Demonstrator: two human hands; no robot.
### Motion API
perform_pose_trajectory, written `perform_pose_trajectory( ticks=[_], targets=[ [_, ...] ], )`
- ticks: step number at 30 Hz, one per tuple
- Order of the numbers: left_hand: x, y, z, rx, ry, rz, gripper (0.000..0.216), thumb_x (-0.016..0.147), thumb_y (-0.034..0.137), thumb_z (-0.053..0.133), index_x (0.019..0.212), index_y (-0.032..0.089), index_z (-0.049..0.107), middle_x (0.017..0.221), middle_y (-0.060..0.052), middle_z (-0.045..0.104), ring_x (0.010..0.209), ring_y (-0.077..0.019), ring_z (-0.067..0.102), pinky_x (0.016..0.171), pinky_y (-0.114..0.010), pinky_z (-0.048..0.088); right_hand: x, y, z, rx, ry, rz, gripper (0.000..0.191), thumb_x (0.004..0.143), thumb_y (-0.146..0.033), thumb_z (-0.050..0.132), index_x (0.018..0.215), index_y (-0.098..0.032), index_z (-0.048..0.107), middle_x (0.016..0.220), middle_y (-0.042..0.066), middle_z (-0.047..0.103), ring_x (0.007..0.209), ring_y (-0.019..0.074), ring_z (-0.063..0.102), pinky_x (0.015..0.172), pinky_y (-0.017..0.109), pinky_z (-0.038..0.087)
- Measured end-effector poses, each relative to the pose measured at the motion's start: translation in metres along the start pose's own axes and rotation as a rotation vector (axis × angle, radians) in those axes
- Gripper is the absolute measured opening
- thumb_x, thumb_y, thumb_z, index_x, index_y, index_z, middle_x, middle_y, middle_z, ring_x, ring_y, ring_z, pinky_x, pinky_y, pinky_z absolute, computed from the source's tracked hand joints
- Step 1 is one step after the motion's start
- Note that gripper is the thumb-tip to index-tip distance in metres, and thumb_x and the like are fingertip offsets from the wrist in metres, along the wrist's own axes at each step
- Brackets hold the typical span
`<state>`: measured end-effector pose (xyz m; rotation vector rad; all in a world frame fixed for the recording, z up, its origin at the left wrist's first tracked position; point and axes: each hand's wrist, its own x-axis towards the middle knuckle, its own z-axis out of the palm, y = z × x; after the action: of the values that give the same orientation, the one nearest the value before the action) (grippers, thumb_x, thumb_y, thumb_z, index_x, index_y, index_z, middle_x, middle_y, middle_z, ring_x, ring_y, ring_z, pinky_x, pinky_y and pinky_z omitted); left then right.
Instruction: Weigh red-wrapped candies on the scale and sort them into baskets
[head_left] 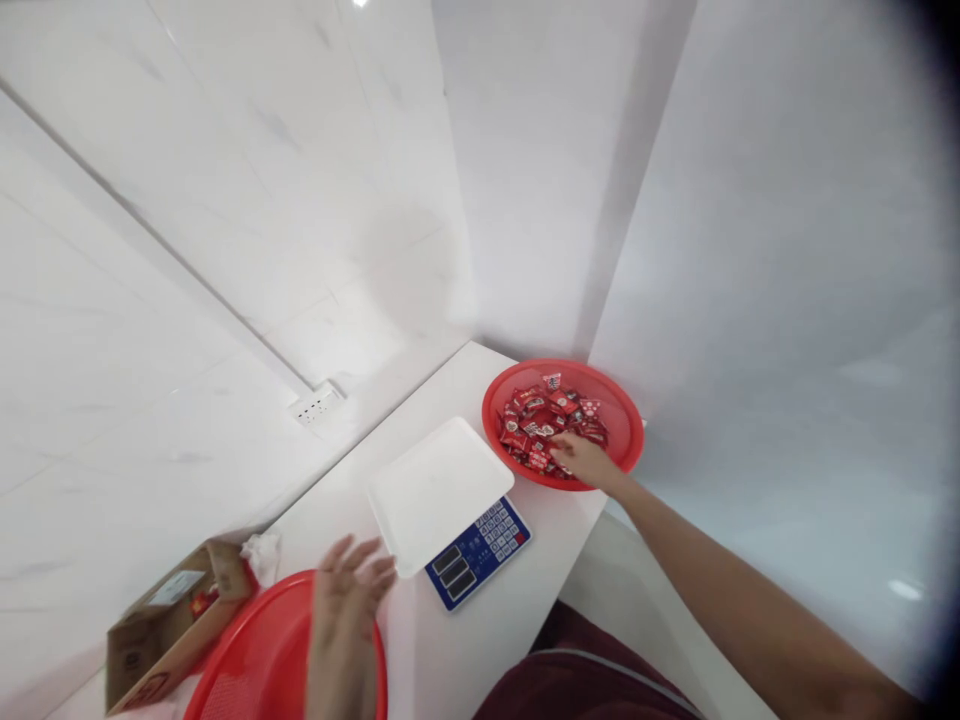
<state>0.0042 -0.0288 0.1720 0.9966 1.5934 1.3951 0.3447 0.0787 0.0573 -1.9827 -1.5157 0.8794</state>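
My right hand (583,458) is inside a red plastic basin (626,470) at the right of the table. Its fingers are slightly apart and touch the small red wrapped packets (534,418) heaped there; I see none held between them. My left hand (352,580), a little blurred, is raised with fingers spread and nothing in it. It hovers over the edge of a second red basin (259,640), close to the corner of the scale's white tray (442,480). The blue keypad and display panel (480,550) of the scale faces me.
An open cardboard box (176,625) with a few red and yellow items inside stands at the far left, beside a crumpled white piece (262,555). A power socket strip (316,403) is on the marbled wall behind the white table (450,650). A pale wall closes off the right.
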Motion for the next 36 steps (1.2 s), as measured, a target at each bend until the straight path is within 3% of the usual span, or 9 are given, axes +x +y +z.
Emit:
perform_pose_trajectory(
  ticks=[5,10,14,19,24,27,30,33,36],
  targets=[
    [-0.028,-0.068,0.047,0.073,-0.166,-0.188,0.059,0.062,0.048,0.066,0.11,0.021,0.045,0.094,-0.007,0.058,0.059,-0.0127,0.056,0.058,-0.029,0.046,0.041,0.025,0.045,-0.094,-0.131,-0.002,0.034,0.075,-0.021,0.056,0.109,-0.014,0.058,0.109,0.011,0.063,0.101,0.0241,0.057,0.087,0.031,0.041],
    [-0.036,-0.107,0.056,0.172,-0.214,-0.247,0.061,0.062,0.05,0.065,0.112,0.02,0.046,0.092,-0.006,0.057,0.056,-0.0108,0.05,0.058,-0.027,0.042,0.069,0.038,0.069,-0.086,-0.206,0.007,0.054,0.066,-0.017,0.062,0.12,-0.015,0.051,0.116,0.013,0.059,0.104,0.0262,0.055,0.088,0.032,0.04],
    [-0.026,-0.113,0.06,0.189,-0.258,-0.32,0.063,0.063,0.051,0.064,0.113,0.018,0.044,0.093,-0.007,0.057,0.061,-0.0126,0.053,0.061,-0.028,0.041,0.073,0.042,0.082,-0.006,-0.186,0.048,0.061,0.063,-0.014,0.063,0.122,-0.013,0.047,0.116,0.016,0.057,0.105,0.0267,0.054,0.089,0.034,0.038],
    [-0.007,-0.113,0.07,0.144,-0.386,-0.366,0.054,0.065,0.05,0.063,0.106,0.018,0.049,0.086,-0.005,0.058,0.066,-0.0143,0.056,0.063,-0.027,0.042,0.067,0.043,0.069,0.139,-0.126,0.1,0.03,0.07,-0.02,0.056,0.1,-0.015,0.059,0.097,0.01,0.065,0.094,0.0236,0.059,0.083,0.033,0.042],
    [0.014,-0.101,0.092,0.082,-0.514,-0.501,0.048,0.068,0.047,0.064,0.104,0.017,0.054,0.092,-0.008,0.061,0.075,-0.0165,0.059,0.067,-0.028,0.045,0.03,0.008,0.051,0.352,-0.115,0.096,0.033,0.082,-0.035,0.044,0.108,-0.017,0.052,0.096,0.007,0.065,0.083,0.0169,0.062,0.073,0.029,0.048],
    [0.019,-0.088,0.113,-0.075,-0.528,-0.597,0.057,0.07,0.044,0.063,0.119,0.021,0.047,0.113,-0.011,0.057,0.088,-0.0186,0.059,0.074,-0.03,0.047,-0.009,-0.028,0.053,0.749,-0.469,0.025,0.035,0.075,-0.035,0.056,0.105,-0.017,0.055,0.091,0.006,0.065,0.08,0.0167,0.061,0.073,0.031,0.049],
    [0.02,-0.084,0.128,-0.242,-0.587,-0.6,0.051,0.074,0.041,0.062,0.118,0.019,0.049,0.114,-0.011,0.058,0.09,-0.0182,0.06,0.077,-0.029,0.047,-0.032,-0.048,0.056,0.796,-0.69,-0.122,0.036,0.071,-0.032,0.062,0.104,-0.018,0.057,0.092,0.004,0.065,0.087,0.0168,0.06,0.08,0.033,0.048],
    [0.023,-0.092,0.128,-0.275,-0.501,-0.575,0.036,0.072,0.035,0.065,0.102,0.015,0.06,0.098,-0.01,0.065,0.08,-0.0156,0.062,0.073,-0.026,0.049,-0.022,-0.037,0.049,0.698,-0.671,-0.167,0.043,0.073,-0.031,0.06,0.113,-0.019,0.053,0.106,0.007,0.061,0.094,0.0182,0.058,0.082,0.034,0.047],
    [0.03,-0.104,0.114,-0.315,-0.244,-0.61,0.017,0.075,0.023,0.063,0.09,0.015,0.062,0.087,-0.006,0.066,0.072,-0.0119,0.063,0.068,-0.023,0.051,0.012,0.003,0.031,0.329,-0.442,-0.15,0.043,0.076,-0.029,0.054,0.117,-0.017,0.051,0.119,0.01,0.055,0.103,0.0201,0.055,0.089,0.035,0.043]
  ],
)
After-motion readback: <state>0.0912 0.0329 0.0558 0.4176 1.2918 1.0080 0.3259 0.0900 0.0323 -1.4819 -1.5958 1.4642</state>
